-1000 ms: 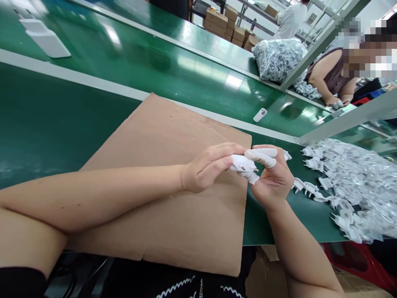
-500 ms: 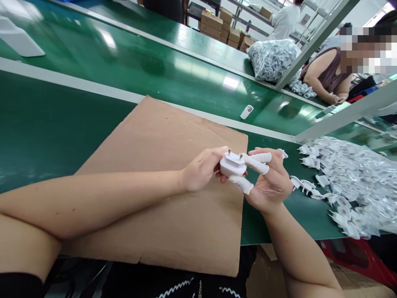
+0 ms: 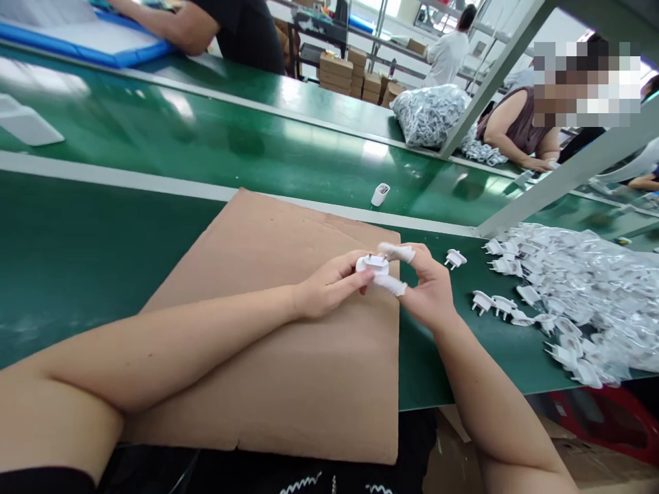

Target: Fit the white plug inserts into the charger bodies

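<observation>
Above the cardboard sheet [image 3: 288,370], a white two-pin plug adapter [image 3: 378,269] is held with its metal pins pointing up and away. My left hand [image 3: 329,285] is closed on its left side, thumb along the near edge. White finger cots cover the thumb and fingers of my right hand [image 3: 430,278], which pinch the adapter from the right; their tips are slightly blurred. Just right of this hand a loose white plug piece with pins [image 3: 455,259] lies on the green table.
A clear plastic bag [image 3: 607,288] spills several white plug pieces at the right. One white adapter body [image 3: 380,195] stands on the green conveyor [image 3: 247,147] behind a pale rail. A metal post [image 3: 497,79] slants at the right. Co-workers [image 3: 512,127] sit across the line.
The adapter has been turned and drawn slightly left, and my right fingers have closed in on it. My left thumb now lies on its near edge. The camera view has tilted up.
</observation>
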Tool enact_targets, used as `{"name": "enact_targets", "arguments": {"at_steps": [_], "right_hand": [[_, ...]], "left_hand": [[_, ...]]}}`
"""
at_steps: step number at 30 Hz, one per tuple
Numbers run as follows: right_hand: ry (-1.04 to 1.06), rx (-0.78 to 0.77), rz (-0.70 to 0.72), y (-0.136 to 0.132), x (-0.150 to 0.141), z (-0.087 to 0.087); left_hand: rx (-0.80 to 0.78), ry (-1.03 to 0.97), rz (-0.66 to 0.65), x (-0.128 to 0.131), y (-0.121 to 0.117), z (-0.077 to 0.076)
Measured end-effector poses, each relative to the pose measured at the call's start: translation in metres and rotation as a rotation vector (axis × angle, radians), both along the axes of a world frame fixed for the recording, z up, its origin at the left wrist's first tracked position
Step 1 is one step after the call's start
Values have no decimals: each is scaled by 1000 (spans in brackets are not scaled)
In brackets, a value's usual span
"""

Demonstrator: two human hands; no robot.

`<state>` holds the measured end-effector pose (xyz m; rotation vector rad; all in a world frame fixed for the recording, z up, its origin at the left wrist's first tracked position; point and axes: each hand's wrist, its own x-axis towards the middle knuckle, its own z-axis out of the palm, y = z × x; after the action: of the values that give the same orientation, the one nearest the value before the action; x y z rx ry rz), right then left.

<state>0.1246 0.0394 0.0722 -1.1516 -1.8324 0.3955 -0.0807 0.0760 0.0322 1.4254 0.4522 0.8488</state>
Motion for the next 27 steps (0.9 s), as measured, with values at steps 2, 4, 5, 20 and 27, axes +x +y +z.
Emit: {"name": "enact_targets", "arguments": {"at_steps": [2,4,5,20,27], "right_hand": [[108,-156,-103,11,24,4],[131,-280,-330,18,52,11],[66,-350,-433,20,65,14],[-397,-417,-421,32,81,-6],[359,-490,-285,43,68,-20]], "left_hand": [[-121,78,53,4,3,0],[-308,118,173,7,7,3],[-400,119,242,8,9,7],[61,461,1057,-45,190,-9],[337,683,1308,-43,180,-5]]}}
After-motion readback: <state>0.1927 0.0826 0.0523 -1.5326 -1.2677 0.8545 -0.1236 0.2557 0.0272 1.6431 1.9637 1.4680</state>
